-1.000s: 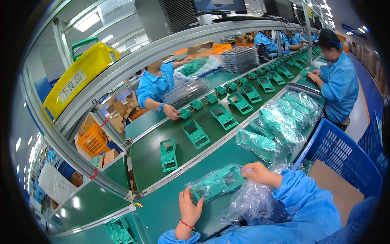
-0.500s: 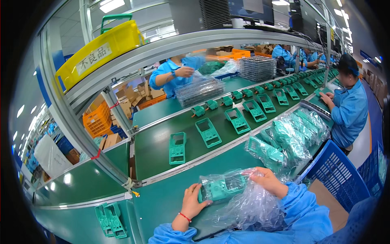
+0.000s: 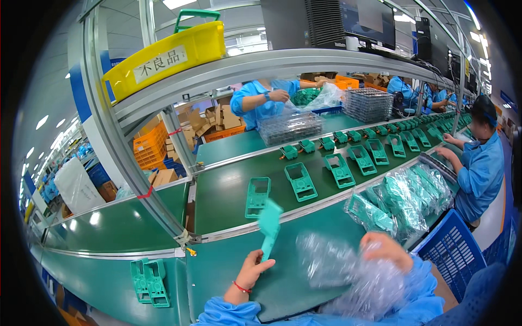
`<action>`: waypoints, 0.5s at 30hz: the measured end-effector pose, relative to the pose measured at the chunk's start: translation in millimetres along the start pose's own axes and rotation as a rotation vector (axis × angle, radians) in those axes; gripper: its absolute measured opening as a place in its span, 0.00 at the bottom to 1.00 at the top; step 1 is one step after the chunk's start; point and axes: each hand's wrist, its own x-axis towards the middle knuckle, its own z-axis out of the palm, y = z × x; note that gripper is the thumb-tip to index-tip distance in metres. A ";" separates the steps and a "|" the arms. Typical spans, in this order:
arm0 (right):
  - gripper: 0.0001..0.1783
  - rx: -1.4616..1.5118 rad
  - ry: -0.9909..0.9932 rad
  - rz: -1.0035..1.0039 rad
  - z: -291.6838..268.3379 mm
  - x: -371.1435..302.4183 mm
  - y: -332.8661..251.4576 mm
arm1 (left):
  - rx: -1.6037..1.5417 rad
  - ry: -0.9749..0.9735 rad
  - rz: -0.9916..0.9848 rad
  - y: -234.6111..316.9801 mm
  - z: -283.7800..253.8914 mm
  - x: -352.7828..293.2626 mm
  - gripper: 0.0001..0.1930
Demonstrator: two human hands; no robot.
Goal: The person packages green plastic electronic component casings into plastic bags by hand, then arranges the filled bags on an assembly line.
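A green plastic housing [image 3: 268, 224] stands tilted up on edge, smeared by motion, with my left hand [image 3: 252, 270] closed on its lower end. To the right, my right hand [image 3: 388, 251], also blurred, grips a crumpled clear plastic bag [image 3: 329, 259] that spreads over the green table in front of my sleeve. The housing and the bag are apart. Beyond my left hand, a row of similar green housings [image 3: 302, 182] lies on the belt. A pile of green housings in clear bags [image 3: 405, 204] lies right of and beyond my right hand.
Two green housings [image 3: 150, 282] lie at the lower left. A metal post [image 3: 128, 157] rises at left, below a yellow bin [image 3: 163, 57] on the rail. A blue crate [image 3: 452, 252] stands at right, near a co-worker [image 3: 481, 163]. Another person works across the belt.
The green housing has come out of the clear bag and swung upright in my left hand. My right hand has drawn the bag right. The whole view has shifted.
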 end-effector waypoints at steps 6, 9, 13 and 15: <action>0.23 -0.305 -0.151 0.159 47.0 14.3 30.7 | -0.274 0.028 0.089 -8.0 3.1 3.4 0.21; 0.24 -0.339 -0.107 0.237 42.1 15.7 36.5 | -0.271 0.047 0.111 -9.9 -2.2 7.6 0.19; 0.24 -0.315 -0.075 0.053 40.3 17.7 51.0 | -0.277 0.111 0.064 -9.8 -2.7 8.7 0.18; 0.24 -0.343 -0.065 0.127 39.0 18.4 51.5 | -0.250 0.100 0.063 -8.4 -4.3 9.1 0.18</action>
